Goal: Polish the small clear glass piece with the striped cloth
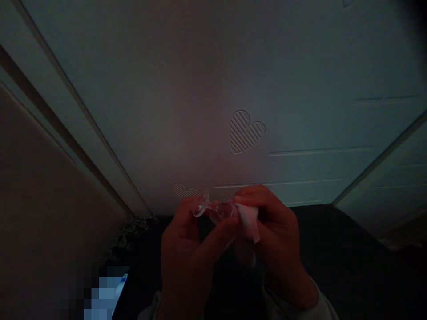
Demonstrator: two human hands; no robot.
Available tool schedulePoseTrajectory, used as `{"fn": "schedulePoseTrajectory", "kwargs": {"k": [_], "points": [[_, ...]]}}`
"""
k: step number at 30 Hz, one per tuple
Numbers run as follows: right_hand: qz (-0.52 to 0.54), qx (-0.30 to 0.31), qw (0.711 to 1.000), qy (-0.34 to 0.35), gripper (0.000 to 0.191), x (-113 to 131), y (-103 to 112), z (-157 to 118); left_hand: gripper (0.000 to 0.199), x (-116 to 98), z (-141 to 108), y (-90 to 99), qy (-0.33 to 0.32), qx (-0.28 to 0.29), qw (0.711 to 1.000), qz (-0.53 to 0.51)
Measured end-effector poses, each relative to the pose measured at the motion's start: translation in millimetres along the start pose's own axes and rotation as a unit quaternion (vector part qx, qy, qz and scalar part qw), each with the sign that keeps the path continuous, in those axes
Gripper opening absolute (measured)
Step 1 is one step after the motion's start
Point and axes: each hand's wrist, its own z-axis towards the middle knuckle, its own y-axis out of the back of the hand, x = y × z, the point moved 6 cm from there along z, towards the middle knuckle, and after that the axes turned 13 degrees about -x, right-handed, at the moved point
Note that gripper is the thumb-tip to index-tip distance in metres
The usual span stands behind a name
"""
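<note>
A small clear stemmed glass [225,210] lies on its side between my hands, its round foot to the left and its bowl to the right. My left hand [191,249] is closed round it, with the thumb along the bowl and the fingers behind the stem. My right hand [278,229] pinches a white tissue [248,218] at the mouth of the bowl. Whether part of the tissue is inside the bowl, I cannot tell. Both hands are close together in dim light, above a dark surface [233,293].
A pale panel [187,111] with engraved hearts and lines rises behind my hands. At the lower left is a lit, pixelated screen [105,295]. Small dark clustered items [125,233] lie along the brownish left wall [43,186].
</note>
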Motion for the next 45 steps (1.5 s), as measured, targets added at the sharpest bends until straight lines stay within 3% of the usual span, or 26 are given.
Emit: {"fn": "schedulePoseTrajectory", "kwargs": {"k": [6,13,22,45], "points": [[0.009,0.017,1.0,-0.009,0.046,-3.0,-0.5,-0.1,0.011,-1.5,-1.2,0.5,-0.008,0.005,1.0,0.015],[0.016,-0.012,1.0,-0.021,0.028,-1.6,1.2,3.0,0.011,-1.4,-0.5,-1.8,-0.004,0.009,1.0,0.011],[0.015,-0.036,0.999,-0.026,0.021,-4.7,3.7,-0.4,0.009,-0.6,1.7,-0.1,-0.028,0.022,0.999,0.009],[-0.021,0.015,1.0,0.006,0.045,-2.0,2.8,-2.5,0.011,-1.0,1.1,-1.0,-0.038,0.027,0.999,-0.004]]}}
